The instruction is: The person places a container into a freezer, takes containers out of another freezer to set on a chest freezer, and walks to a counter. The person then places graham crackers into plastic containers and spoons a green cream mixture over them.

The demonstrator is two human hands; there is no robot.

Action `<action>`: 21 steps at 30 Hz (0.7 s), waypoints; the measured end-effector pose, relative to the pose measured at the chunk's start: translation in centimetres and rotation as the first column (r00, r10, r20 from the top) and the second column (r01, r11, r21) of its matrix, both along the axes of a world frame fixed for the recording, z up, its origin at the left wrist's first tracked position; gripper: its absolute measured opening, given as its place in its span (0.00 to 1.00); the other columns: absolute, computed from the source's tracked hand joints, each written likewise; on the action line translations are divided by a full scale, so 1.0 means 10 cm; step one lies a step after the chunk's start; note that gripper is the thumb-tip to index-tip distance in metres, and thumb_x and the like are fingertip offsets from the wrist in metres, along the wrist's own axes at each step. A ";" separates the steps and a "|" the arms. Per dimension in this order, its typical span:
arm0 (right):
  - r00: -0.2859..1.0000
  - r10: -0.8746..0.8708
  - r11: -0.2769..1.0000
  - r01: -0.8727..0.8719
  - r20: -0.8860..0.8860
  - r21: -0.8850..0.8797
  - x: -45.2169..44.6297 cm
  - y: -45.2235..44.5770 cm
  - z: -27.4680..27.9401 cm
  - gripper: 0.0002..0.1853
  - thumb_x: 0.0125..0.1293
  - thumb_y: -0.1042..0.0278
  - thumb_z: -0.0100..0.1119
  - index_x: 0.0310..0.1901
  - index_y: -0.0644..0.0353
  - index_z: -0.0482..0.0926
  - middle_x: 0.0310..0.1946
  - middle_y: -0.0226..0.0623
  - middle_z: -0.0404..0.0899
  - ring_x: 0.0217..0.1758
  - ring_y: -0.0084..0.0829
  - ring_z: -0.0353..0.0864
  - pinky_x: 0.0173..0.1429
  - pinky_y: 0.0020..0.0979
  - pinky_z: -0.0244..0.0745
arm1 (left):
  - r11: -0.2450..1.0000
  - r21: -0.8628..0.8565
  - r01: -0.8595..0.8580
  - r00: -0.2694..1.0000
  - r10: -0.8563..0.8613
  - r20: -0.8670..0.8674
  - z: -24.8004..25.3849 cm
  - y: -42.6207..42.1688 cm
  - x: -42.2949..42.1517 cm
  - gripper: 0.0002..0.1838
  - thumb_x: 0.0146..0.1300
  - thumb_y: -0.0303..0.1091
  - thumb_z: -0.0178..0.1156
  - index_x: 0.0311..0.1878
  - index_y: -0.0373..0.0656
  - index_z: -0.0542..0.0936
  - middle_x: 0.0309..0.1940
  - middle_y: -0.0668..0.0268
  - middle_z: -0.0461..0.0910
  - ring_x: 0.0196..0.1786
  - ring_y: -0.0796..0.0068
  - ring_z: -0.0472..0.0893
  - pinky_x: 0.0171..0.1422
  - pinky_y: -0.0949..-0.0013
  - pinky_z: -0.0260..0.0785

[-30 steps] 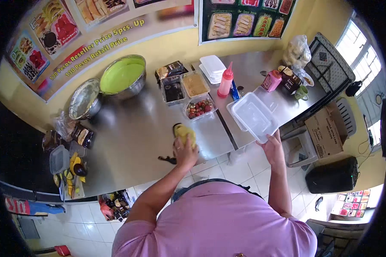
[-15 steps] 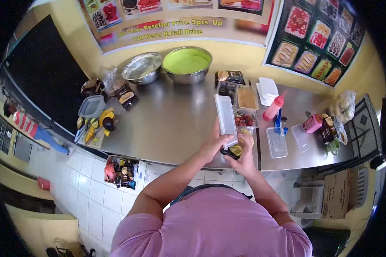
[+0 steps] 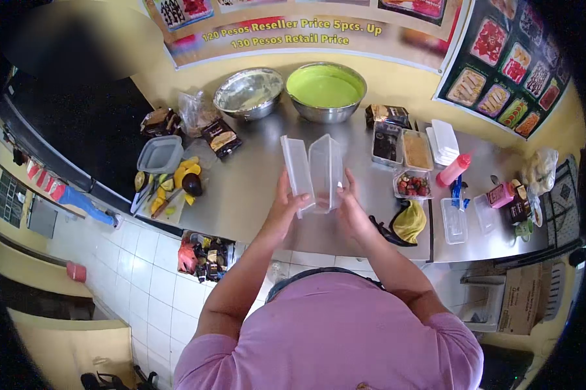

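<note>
Both hands had moved leftward along the table since the earlier frame, and the yellow cloth [image 3: 410, 223], which had been at the right hand [image 3: 351, 207], now lay free of it.

Nearest, below the hands, spread the wearer's pink shirt [image 3: 332, 331]. The left hand [image 3: 283, 211] gripped a narrow plastic piece [image 3: 298, 172] by its lower end, thumb across the near face and fingers behind; whether it was lid or tub could not be told. The right hand was closed on the right side of a clear container [image 3: 326, 172], thumb toward its near end. Both pieces were held tilted up over the steel table [image 3: 260, 156], side by side, the clear container to the right.

The cloth lay to the right of the right forearm, near the table's front edge. Beyond it sat a tub of red fruit [image 3: 414, 184], with a pink squeeze bottle [image 3: 454, 170] just to its right. Over on the left, cut yellow fruit [image 3: 189, 179] lay near a grey tub [image 3: 160, 154]. Farther back, a bowl of green mixture [image 3: 332, 93] stood beside a smeared metal bowl [image 3: 248, 94], beneath a price poster [image 3: 299, 32] on the wall.
</note>
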State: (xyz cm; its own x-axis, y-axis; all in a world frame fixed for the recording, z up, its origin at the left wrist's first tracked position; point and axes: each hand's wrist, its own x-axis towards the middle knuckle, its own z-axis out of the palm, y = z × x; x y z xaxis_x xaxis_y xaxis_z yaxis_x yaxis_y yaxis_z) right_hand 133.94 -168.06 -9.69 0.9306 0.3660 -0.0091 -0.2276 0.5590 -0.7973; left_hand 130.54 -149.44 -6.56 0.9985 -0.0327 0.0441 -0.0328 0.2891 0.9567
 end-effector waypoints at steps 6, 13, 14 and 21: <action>0.951 -0.133 0.991 0.119 -0.279 -0.069 0.14 0.27 -0.99 0.31 0.72 0.55 0.47 0.72 0.49 0.50 0.66 0.42 0.61 0.65 0.41 0.68 0.64 0.45 0.64 | 0.909 0.404 -0.104 0.978 0.168 -0.127 -0.47 1.14 0.26 0.55 0.55 0.47 0.68 0.76 0.39 0.44 0.73 0.49 0.49 0.74 0.56 0.54 0.74 0.57 0.56; 0.880 -0.417 0.725 0.473 0.228 -0.501 0.06 0.75 -0.23 0.25 0.74 0.64 0.45 0.70 0.58 0.58 0.67 0.42 0.64 0.68 0.36 0.64 0.73 0.35 0.56 | 0.939 0.344 0.001 0.982 0.064 -0.177 -0.60 1.54 0.34 0.51 0.56 0.46 0.68 0.75 0.38 0.49 0.71 0.48 0.51 0.74 0.56 0.55 0.74 0.58 0.55; 0.919 -0.343 0.785 0.395 0.196 -0.478 0.12 0.87 -0.24 0.28 0.74 0.61 0.48 0.72 0.56 0.55 0.69 0.44 0.61 0.70 0.38 0.62 0.73 0.37 0.57 | 0.916 0.400 0.029 0.997 0.000 -0.071 -0.58 1.48 0.36 0.49 0.57 0.42 0.68 0.75 0.38 0.49 0.71 0.50 0.52 0.73 0.56 0.55 0.74 0.59 0.54; 0.970 -0.244 0.958 0.241 0.005 -0.158 0.20 1.44 0.26 0.40 0.71 0.45 0.51 0.75 0.51 0.44 0.70 0.44 0.56 0.70 0.40 0.61 0.68 0.39 0.64 | 0.789 0.569 0.231 0.921 -0.366 0.134 -0.36 1.24 0.37 0.39 0.64 0.44 0.63 0.73 0.46 0.56 0.71 0.50 0.53 0.74 0.54 0.54 0.76 0.53 0.47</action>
